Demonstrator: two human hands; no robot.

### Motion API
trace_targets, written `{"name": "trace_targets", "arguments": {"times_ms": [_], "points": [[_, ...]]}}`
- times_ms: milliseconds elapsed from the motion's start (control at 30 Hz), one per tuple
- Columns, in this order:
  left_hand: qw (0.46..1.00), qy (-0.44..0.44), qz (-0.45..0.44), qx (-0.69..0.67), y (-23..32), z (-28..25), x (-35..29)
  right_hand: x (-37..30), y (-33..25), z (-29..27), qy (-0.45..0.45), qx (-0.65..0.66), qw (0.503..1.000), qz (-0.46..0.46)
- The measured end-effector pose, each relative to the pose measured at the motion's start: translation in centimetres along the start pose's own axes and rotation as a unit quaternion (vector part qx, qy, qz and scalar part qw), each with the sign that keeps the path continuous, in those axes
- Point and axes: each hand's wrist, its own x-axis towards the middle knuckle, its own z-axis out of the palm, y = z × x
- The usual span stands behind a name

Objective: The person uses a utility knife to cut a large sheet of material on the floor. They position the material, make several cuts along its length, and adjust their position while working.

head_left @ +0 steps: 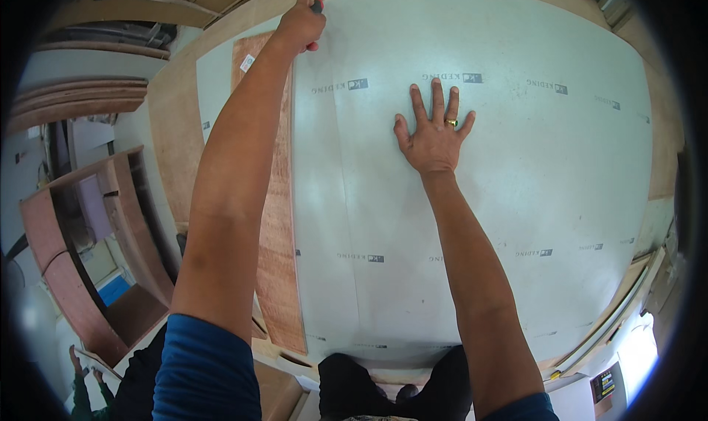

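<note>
A large pale green laminate sheet [531, 177] with dark printed marks lies flat in front of me. Along its left side rests a long reddish-brown plywood strip [276, 273], partly covered by my left arm. My left hand [302, 24] is closed around a small red-and-black handled tool [317, 6] near the sheet's far edge, just past the strip's far end; the tool's working tip is hidden. Palm down on the sheet, my right hand [434, 137] has its fingers spread and wears a ring. A faint line runs lengthwise on the sheet, right of the strip.
Light plywood [169, 126] shows beneath and around the sheet. An open wooden cabinet frame [133, 222] stands at the left, with curved-looking stacked boards [81, 100] beyond it. Another person's green-sleeved arms [81, 399] appear at the lower left. Long strips [612, 321] lie at the lower right.
</note>
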Motion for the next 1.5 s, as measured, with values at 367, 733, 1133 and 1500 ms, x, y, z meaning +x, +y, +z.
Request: {"name": "trace_targets", "arguments": {"times_ms": [367, 733, 1133, 1500], "points": [[0.997, -0.028, -0.027, 0.061, 0.4, -0.3, -1.0, -0.1, 0.1, -0.4, -0.004, 0.049, 0.999, -0.004], [0.998, -0.001, -0.011, 0.059, -0.3, 1.0, -2.0, -0.2, 0.0, -0.5, 0.003, 0.026, 1.0, -0.006], [0.998, -0.046, -0.04, 0.014, -1.1, 0.0, -4.6, -0.3, 0.0, -0.1, 0.012, 0.032, 0.999, -0.002], [0.997, -0.036, -0.029, 0.065, -0.4, 2.7, -6.9, -0.3, 0.4, 0.1, 0.01, 0.024, 1.0, -0.002]]}}
